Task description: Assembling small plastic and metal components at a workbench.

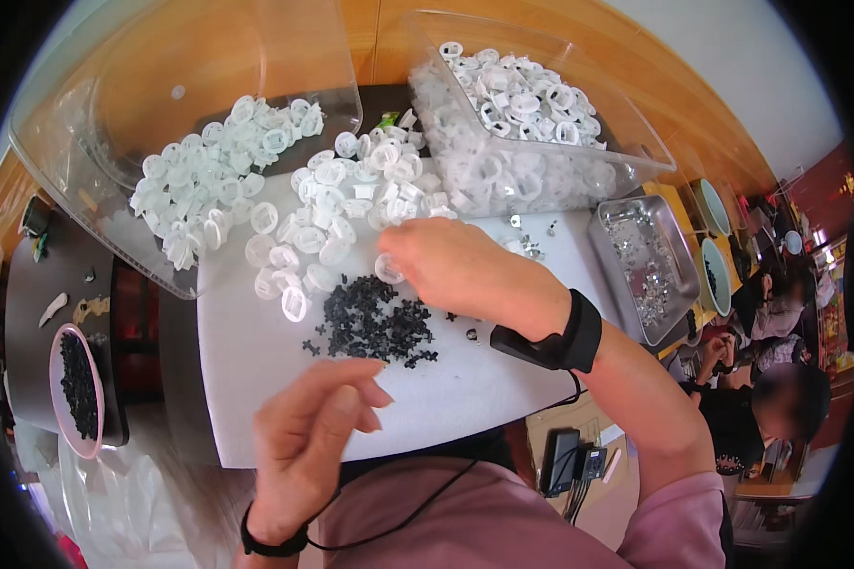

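My right hand (451,261) reaches over the white mat from the right, its fingertips closed on a round white plastic piece (387,268). Just in front of that piece lies a heap of small black cross-shaped parts (375,318). My left hand (313,427) is nearer to me, at the mat's front edge; its fingers are loosely bent, thumb apart, and nothing shows between them. Behind the black heap, a loose pile of the same round white pieces (332,204) spreads across the mat (512,379).
At the back left a tipped clear bin (76,204) holds white pieces. Another clear bin (636,156) at the back right is full of them. A metal tray (598,237) with small shiny parts stands at the right. A pink bowl (102,417) of black parts sits left. Co-workers (740,417) sit far right.
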Demonstrator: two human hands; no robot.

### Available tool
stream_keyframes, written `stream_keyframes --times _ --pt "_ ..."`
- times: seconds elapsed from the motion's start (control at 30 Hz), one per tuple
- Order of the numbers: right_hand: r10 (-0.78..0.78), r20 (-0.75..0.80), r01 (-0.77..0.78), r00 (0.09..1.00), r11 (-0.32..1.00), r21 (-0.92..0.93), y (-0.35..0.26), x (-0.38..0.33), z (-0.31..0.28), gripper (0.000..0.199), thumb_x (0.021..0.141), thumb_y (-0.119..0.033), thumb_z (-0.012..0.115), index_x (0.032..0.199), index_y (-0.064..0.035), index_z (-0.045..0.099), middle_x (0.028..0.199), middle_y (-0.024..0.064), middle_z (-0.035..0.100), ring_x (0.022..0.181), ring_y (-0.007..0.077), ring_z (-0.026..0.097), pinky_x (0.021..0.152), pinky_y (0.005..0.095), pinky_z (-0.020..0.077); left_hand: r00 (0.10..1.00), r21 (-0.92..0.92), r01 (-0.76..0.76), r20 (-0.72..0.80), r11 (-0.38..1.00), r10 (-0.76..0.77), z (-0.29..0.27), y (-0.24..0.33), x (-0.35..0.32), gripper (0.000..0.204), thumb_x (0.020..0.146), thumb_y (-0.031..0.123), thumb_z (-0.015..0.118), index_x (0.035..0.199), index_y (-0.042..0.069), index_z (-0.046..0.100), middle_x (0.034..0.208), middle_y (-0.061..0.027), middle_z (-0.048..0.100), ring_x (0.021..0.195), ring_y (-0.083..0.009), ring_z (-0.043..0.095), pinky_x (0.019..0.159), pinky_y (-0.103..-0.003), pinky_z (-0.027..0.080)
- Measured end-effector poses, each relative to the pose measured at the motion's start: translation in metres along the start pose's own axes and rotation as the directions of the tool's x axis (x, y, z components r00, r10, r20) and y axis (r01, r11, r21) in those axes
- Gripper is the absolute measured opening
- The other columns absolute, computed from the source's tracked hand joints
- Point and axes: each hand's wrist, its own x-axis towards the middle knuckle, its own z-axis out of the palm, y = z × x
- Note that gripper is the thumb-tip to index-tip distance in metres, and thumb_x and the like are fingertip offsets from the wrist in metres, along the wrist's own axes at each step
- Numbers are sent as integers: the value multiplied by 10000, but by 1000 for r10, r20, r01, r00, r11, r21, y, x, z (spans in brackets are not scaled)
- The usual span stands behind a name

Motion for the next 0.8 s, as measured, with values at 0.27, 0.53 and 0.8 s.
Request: stream_keyframes --times 0.27,0.53,0.8 --pt "69 139 -141 988 775 616 -23 -21 -20 111 927 -87 572 875 10 558 718 53 593 682 130 578 640 290 467 990 -107 125 -54 986 -132 3 -24 7 446 1018 233 408 1357 -56 390 970 -109 618 710 -136 578 681 -269 470" --pt "174 155 -225 973 537 813 -43 -45 -9 72 932 -42 575 919 -8 512 766 15 593 686 69 543 597 221 440 968 -421 251 129 872 -216 8 -33 25 454 1026 293 386 1311 -53 456 967 -118 625 733 -160 578 667 -296 473" --pt "119 -115 -10 986 739 674 -53 -53 -8 41 890 -30 547 893 -5 514 748 174 588 696 393 576 588 414 453 975 -420 220 110 880 -191 5 -32 24 384 1003 233 445 1248 -54 510 952 -122 637 710 -162 602 630 -282 489"
